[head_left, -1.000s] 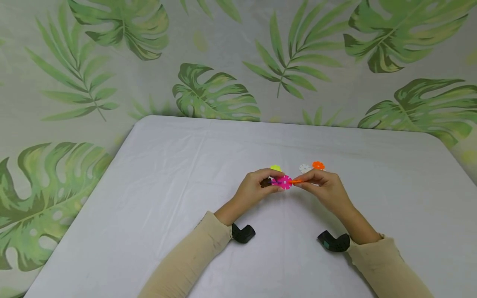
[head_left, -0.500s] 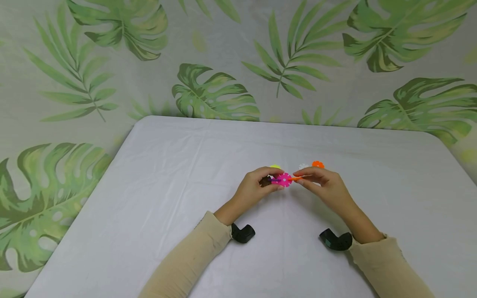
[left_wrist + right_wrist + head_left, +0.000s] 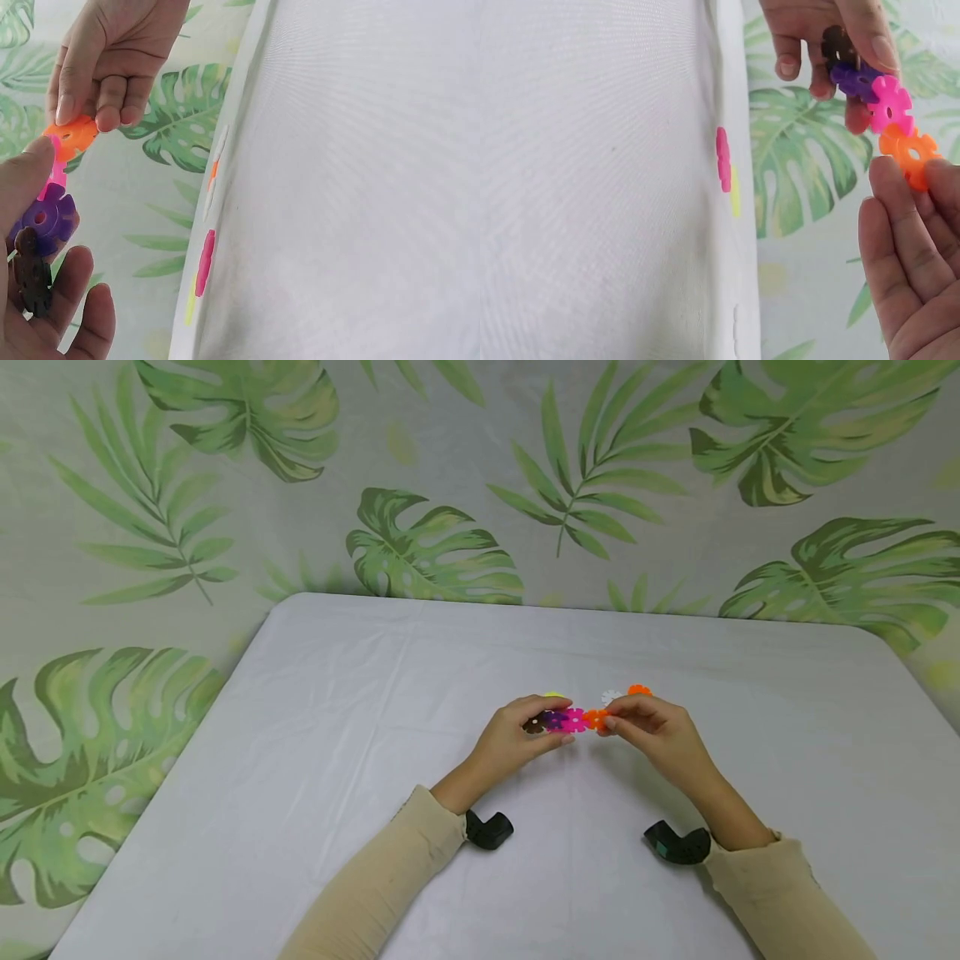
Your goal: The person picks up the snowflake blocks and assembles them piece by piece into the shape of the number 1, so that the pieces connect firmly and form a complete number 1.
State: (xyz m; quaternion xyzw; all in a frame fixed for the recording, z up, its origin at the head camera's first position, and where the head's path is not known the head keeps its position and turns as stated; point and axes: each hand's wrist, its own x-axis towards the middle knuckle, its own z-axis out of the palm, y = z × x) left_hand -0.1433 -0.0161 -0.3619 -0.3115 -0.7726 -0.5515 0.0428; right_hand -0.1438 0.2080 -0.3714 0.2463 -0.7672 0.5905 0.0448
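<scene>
- One chain (image 3: 565, 720), four linked: brown disc (image 3: 837, 39), purple disc (image 3: 855, 79), pink disc (image 3: 898, 96), orange disc (image 3: 900, 148).
- Lifted over surface (image 3: 375, 735), long axis sideways: brown end in left hand (image 3: 507, 735), orange end pinched by right hand (image 3: 666, 739).
- Loose beyond hands: one yellow disc (image 3: 554, 694), one magenta disc (image 3: 205, 262), one spare orange (image 3: 640, 690); white pieces (image 3: 610, 697), count unclear.
- Brown partly covered by left hand; magenta unclear from head.

White table (image 3: 360, 710) against a leaf-print backdrop (image 3: 450, 443).
Green leaves (image 3: 435, 547) spread over pale grey beyond the table's far edge and down past its left edge; both far corners are rounded, the top lightly creased, the light soft, with faint shadows.
</scene>
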